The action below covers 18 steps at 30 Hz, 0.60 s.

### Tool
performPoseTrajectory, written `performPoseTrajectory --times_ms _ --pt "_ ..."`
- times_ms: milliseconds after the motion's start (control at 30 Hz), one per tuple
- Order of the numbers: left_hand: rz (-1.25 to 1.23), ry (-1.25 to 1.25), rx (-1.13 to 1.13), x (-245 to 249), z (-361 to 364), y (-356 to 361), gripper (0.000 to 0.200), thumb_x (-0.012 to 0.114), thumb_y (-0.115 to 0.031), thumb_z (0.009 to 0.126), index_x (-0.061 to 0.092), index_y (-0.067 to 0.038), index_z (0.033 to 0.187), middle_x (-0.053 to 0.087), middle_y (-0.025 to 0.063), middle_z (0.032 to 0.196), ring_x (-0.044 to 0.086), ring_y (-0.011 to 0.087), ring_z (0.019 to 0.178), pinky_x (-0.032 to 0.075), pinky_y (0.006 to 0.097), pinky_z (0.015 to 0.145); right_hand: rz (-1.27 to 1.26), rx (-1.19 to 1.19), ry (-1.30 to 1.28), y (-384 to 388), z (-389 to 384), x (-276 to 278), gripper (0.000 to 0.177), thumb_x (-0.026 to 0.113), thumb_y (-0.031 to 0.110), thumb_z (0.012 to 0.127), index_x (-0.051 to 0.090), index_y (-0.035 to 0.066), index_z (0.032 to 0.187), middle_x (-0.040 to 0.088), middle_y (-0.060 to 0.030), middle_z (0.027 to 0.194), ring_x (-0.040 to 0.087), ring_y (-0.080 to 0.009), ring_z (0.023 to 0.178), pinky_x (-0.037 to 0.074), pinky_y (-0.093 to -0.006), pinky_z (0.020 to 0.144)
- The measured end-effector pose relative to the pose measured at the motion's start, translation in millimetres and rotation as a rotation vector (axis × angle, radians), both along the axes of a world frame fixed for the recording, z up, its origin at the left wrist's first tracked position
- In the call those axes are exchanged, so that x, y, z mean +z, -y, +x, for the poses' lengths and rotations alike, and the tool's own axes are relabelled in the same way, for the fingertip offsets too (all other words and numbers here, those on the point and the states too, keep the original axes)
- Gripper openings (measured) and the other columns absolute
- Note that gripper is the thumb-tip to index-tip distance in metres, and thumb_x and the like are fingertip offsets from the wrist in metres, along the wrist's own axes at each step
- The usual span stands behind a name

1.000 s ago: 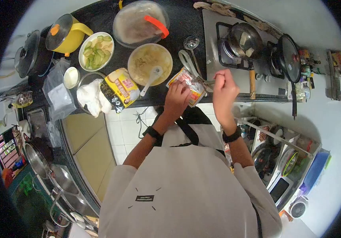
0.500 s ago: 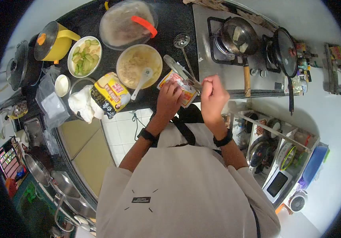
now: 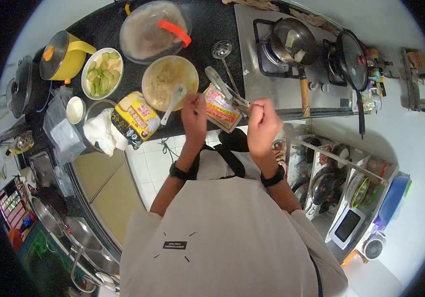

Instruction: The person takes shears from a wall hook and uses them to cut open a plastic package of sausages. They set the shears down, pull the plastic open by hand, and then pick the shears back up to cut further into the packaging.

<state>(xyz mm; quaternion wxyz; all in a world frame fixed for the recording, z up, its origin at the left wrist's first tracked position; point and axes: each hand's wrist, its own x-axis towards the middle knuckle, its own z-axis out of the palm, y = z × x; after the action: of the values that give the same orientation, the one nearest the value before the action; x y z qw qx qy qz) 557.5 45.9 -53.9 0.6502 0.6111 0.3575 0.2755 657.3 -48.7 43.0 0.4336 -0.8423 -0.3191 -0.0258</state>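
My right hand is closed around the end of long metal tongs, which slant up and left over a red, yellow and white packet. The packet lies at the counter's front edge. My left hand, slightly blurred, is left of the packet, apart from it, with nothing visible in its fingers. Just beyond it stands a white bowl of pale, lumpy mixture, with a white slotted spoon resting in it. A slotted metal ladle lies behind the tongs.
A wok with pale pieces inside sits on the gas stove; a lidded pan is beside it. Leftward are a yellow-black package, a bowl of green slices, a yellow pot and a covered container.
My left hand has come off the packet and moved left towards the bowl. My right hand keeps hold of the tongs. The whole view has shifted slightly.
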Motion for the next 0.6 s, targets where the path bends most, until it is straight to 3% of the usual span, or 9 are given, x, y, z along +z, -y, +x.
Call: performPoseTrajectory --times_ms 67,100,167,267,333,400,433,500,600 --pt "0.173 0.161 0.466 23.6 25.8 -23.8 0.022 0.055 -0.024 0.094 0.057 -0.002 0.095 0.060 0.0080 0.097 0.055 0.0176 0.098 0.042 0.0301 0.090 0.006 0.002 -0.004 0.7 0.4 1.5 0.008 0.052 -0.002 0.084 0.057 0.001 0.079 0.059 -0.0150 0.065 0.060 -0.0261 0.055 0.047 -0.0321 0.052" --pt "0.173 0.161 0.459 34.5 34.6 -37.1 0.022 0.055 -0.024 0.094 0.057 -0.002 0.095 0.060 0.0080 0.097 0.055 0.0176 0.098 0.042 0.0301 0.090 0.008 0.008 -0.015 1.9 -0.9 2.0 0.008 0.052 -0.002 0.083 0.057 0.001 0.079 0.059 -0.0148 0.065 0.060 -0.0260 0.055 0.046 -0.0319 0.052" --pt "-0.084 0.397 0.047 48.6 49.2 -60.2 0.022 0.056 -0.026 0.094 0.056 -0.005 0.090 0.058 0.0035 0.084 0.057 0.0135 0.084 0.045 0.0269 0.075 0.015 0.034 -0.003 0.3 -3.9 0.7 0.008 0.052 -0.002 0.083 0.057 0.001 0.079 0.059 -0.0150 0.066 0.060 -0.0260 0.055 0.046 -0.0321 0.052" --pt "-0.343 0.290 -0.202 28.0 55.1 -70.7 0.020 0.056 -0.026 0.094 0.054 -0.009 0.084 0.055 -0.0017 0.076 0.053 0.0096 0.075 0.043 0.0265 0.065 0.025 0.056 0.008 -0.9 -1.8 -1.7 0.008 0.052 -0.002 0.083 0.058 0.002 0.079 0.059 -0.0154 0.066 0.061 -0.0262 0.056 0.047 -0.0329 0.053" --pt "-0.249 0.203 -0.176 45.2 53.9 -66.8 0.024 0.054 -0.025 0.095 0.050 -0.007 0.079 0.049 -0.0028 0.068 0.049 0.0079 0.068 0.040 0.0259 0.060 0.021 0.040 -0.002 -2.2 -0.5 -2.4 0.008 0.053 -0.003 0.083 0.058 0.002 0.080 0.059 -0.0157 0.067 0.062 -0.0264 0.057 0.047 -0.0335 0.053" --pt "0.110 0.163 -0.106 52.0 53.5 -58.7 0.025 0.053 -0.022 0.094 0.047 -0.003 0.080 0.046 0.0033 0.066 0.046 0.0125 0.061 0.037 0.0292 0.056 0.033 0.078 -0.034 -4.3 -2.2 -1.8 0.007 0.053 -0.002 0.083 0.058 0.003 0.080 0.060 -0.0156 0.067 0.062 -0.0274 0.057 0.048 -0.0346 0.053" --pt "0.105 0.156 -0.102 58.3 54.2 -53.0 0.025 0.053 -0.022 0.094 0.047 -0.003 0.080 0.046 0.0033 0.066 0.046 0.0125 0.061 0.037 0.0292 0.056 0.029 0.081 -0.042 -6.6 -1.6 -0.4 0.007 0.053 -0.002 0.083 0.058 0.003 0.080 0.060 -0.0156 0.067 0.062 -0.0274 0.057 0.048 -0.0346 0.053" --pt "0.437 0.299 -0.068 71.5 56.2 -47.0 0.025 0.051 -0.020 0.094 0.045 -0.001 0.080 0.042 0.0092 0.066 0.042 0.0171 0.058 0.035 0.0317 0.054 -0.004 0.085 -0.011 -15.9 2.7 4.1 0.007 0.053 0.000 0.083 0.058 0.003 0.080 0.060 -0.0154 0.066 0.062 -0.0283 0.057 0.047 -0.0348 0.053" --pt "0.420 0.255 -0.164 79.3 47.7 -53.0 0.025 0.051 -0.018 0.094 0.045 0.000 0.078 0.040 0.0110 0.064 0.040 0.0218 0.056 0.035 0.0328 0.054 -0.034 0.143 -0.036 -21.7 11.9 10.7 0.006 0.052 0.001 0.083 0.057 0.003 0.079 0.059 -0.0152 0.065 0.062 -0.0280 0.057 0.047 -0.0347 0.052"
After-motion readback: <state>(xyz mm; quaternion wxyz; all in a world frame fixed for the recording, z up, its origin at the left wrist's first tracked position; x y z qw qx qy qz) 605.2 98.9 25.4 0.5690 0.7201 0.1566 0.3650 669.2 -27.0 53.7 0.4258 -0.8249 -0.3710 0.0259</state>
